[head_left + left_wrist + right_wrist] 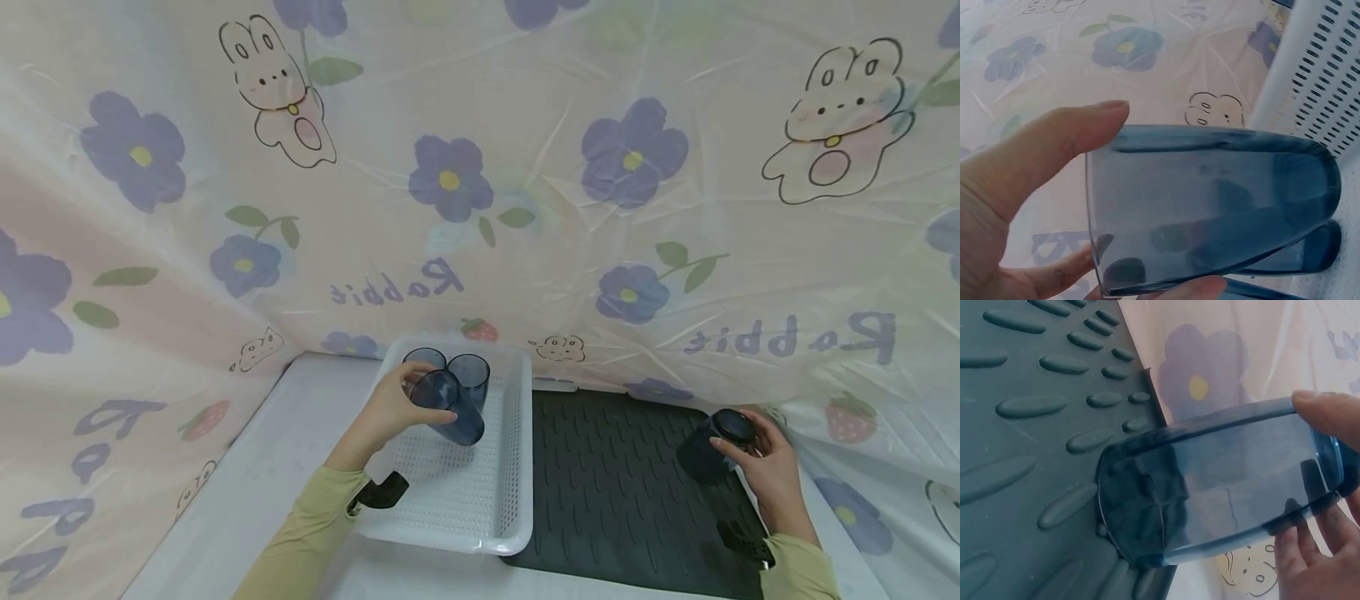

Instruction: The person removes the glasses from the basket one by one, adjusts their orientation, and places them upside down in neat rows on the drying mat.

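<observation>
My left hand (382, 421) grips a translucent blue drinking glass (463, 425) near its rim, thumb on one side and fingers on the other. That glass is tilted over the white perforated basket (519, 467), its thick base pointing away from the palm. Behind it in the basket are two more blue glasses (476, 375). At the far right my right hand (776, 467) holds another blue glass (1229, 481) by its base end, thumb opposite fingers. It is upside down, its rim right at the dark ridged mat (607, 492), close to the mat's right edge.
The basket stands directly left of the mat and overlaps its edge in the head view. Both are on a white table (300, 450). A patterned plastic sheet (525, 250) hangs behind and along both sides. A dark strap (381, 492) circles the left wrist.
</observation>
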Demonstrator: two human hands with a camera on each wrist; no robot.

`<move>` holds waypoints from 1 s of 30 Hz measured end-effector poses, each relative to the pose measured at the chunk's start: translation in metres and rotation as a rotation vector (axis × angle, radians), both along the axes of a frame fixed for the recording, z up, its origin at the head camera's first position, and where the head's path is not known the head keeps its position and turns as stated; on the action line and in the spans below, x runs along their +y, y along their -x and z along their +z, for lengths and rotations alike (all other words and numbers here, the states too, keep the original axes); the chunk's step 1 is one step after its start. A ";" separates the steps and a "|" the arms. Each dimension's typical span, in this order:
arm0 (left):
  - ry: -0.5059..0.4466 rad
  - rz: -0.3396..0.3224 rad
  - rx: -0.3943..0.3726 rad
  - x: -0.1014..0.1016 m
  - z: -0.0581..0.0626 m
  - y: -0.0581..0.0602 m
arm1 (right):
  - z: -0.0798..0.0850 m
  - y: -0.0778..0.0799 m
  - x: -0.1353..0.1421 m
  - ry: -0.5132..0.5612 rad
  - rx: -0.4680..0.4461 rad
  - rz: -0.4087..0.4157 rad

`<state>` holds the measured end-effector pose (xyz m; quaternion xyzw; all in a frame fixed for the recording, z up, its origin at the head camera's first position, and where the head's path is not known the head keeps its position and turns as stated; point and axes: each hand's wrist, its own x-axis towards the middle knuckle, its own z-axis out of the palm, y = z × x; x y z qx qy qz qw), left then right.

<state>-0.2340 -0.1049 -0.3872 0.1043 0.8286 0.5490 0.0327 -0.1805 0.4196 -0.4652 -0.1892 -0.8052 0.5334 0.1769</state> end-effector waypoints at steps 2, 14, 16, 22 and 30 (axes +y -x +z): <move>-0.035 0.006 0.001 -0.001 0.002 -0.001 | 0.000 -0.001 0.000 -0.005 0.002 0.011; -0.161 0.059 -0.046 -0.004 0.002 -0.001 | -0.011 0.005 0.011 0.044 0.003 0.003; -0.175 0.069 -0.059 -0.004 0.001 -0.001 | -0.013 0.006 0.013 0.057 0.010 0.013; -0.308 0.075 -0.083 0.000 0.000 -0.002 | -0.022 0.008 0.021 0.020 0.058 0.059; -0.488 0.119 -0.138 0.010 -0.002 -0.003 | -0.004 0.002 0.004 0.034 0.009 0.009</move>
